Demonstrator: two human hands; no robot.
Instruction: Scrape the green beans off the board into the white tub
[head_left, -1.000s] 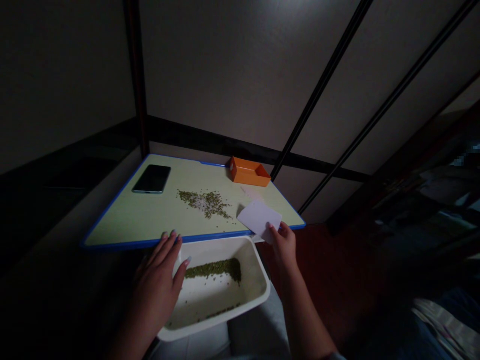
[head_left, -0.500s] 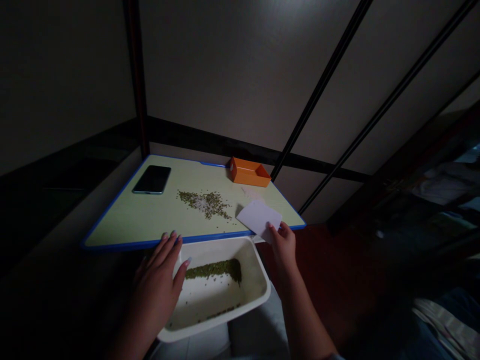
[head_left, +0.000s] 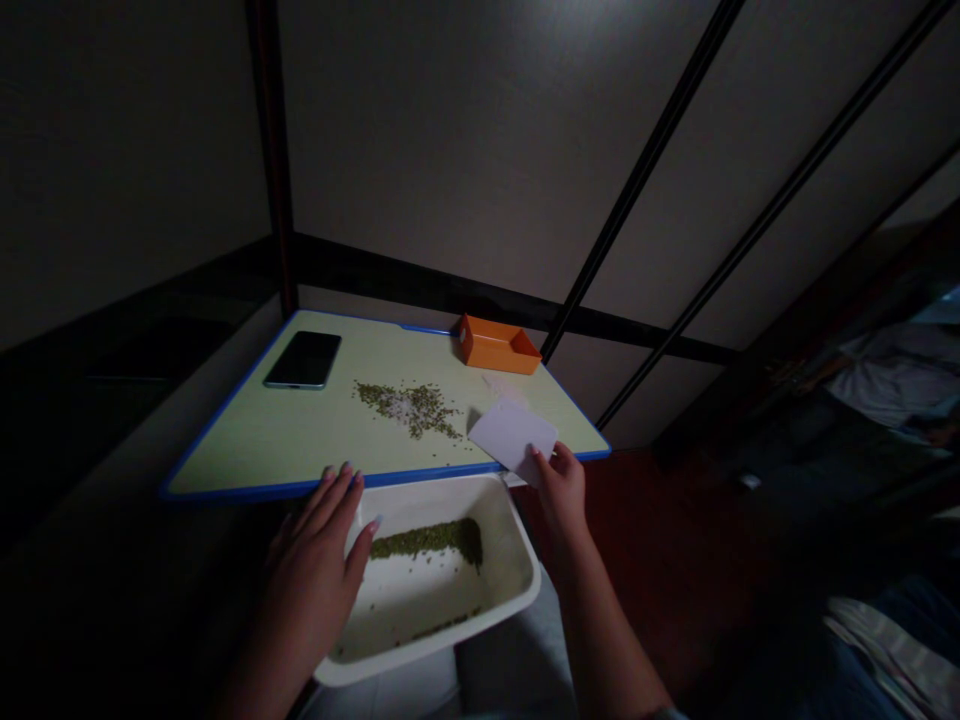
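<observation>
White card [head_left: 510,432], flat, plain, squarish, pinched at its near right corner by the right hand [head_left: 562,485], over the table's [head_left: 247,440] front edge. Scattered green seeds [head_left: 431,408] with whitish bits just left of it. Left hand [head_left: 311,565] open, fingers extended at the left end of the white tub [head_left: 526,570]; can't tell if it touches the rim. Orange box [head_left: 491,352] behind. Versus earlier frame: card and right hand slightly left, seeds unchanged.

Grey wall [head_left: 465,150], red floor [head_left: 645,545] (dimly lit).
</observation>
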